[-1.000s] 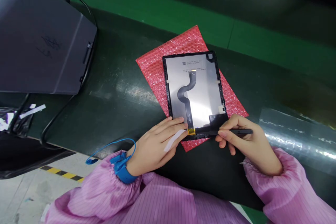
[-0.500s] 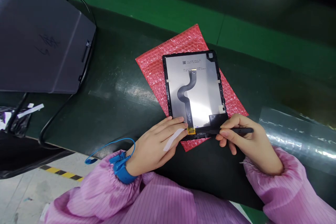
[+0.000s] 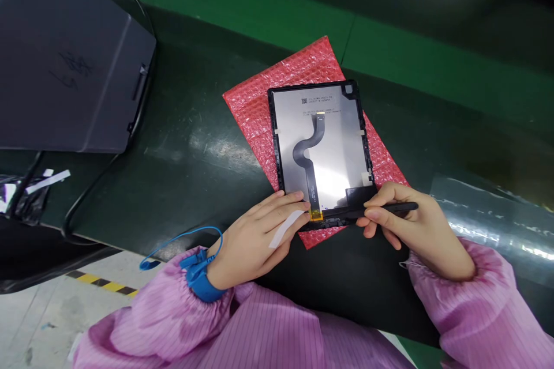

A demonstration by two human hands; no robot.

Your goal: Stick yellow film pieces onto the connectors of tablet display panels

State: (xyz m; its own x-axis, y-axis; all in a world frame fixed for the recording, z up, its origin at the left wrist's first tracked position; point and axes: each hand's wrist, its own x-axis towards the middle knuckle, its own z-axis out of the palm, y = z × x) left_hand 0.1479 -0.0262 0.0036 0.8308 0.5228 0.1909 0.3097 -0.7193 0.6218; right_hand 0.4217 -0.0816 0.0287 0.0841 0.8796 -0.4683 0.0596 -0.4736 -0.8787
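A tablet display panel (image 3: 337, 150) lies back side up on a red bubble-wrap sheet (image 3: 298, 72). A dark flex cable (image 3: 303, 153) curves down its silvery back to an orange-yellow strip (image 3: 316, 215) at the near edge. My left hand (image 3: 264, 236) rests over the panel's lower left corner, fingers stretched out flat. A white strip (image 3: 285, 229) lies across that hand. My right hand (image 3: 402, 219) is closed in a pinch on a slim black spudger (image 3: 396, 208), held low along the panel's near edge. Its tip is hard to make out against the black frame.
A blue wrist strap (image 3: 201, 279) with a thin cord circles my left wrist. To the left stands a large grey casing (image 3: 64, 63) with a black cable (image 3: 82, 199). A clear plastic sheet (image 3: 489, 207) lies at the right of the dark green bench (image 3: 186, 109).
My right hand has moved slightly, and the spudger's outer end sits a little higher. My left hand and the panel hold nearly the same place.
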